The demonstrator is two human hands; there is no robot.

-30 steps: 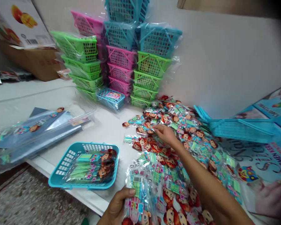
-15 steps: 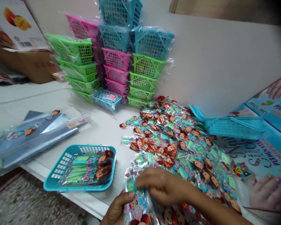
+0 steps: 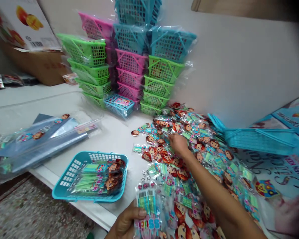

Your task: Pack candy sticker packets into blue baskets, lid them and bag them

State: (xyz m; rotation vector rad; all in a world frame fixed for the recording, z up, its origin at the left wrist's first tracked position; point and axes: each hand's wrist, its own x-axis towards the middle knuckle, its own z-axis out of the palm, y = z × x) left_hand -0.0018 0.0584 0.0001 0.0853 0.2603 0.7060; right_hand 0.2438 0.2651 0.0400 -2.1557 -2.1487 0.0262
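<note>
My left hand (image 3: 128,220) is closed around a bunch of clear candy stick packets (image 3: 148,205), which show pale green sticks, a barcode and printed lettering. Farther off, my right hand (image 3: 178,144) reaches into the heap of similar packets (image 3: 181,171), many with cartoon girl heads on them. Its fingers curl down among the packets; whatever is between them is hidden. To the left of my left hand stands a blue plastic basket (image 3: 89,198), with several packets lying inside, near the table's front edge.
Wrapped green, pink and blue baskets (image 3: 131,61) are stacked against the wall. Blue baskets (image 3: 259,141) lie at the right beside printed boxes (image 3: 284,172). At left is a clear plastic tub (image 3: 72,129) holding blue sheets. Cartons (image 3: 40,63) stand at the back left.
My right hand has left the packets in my left hand and moved away, up into the heap. My left hand keeps its hold. The view has shifted slightly.
</note>
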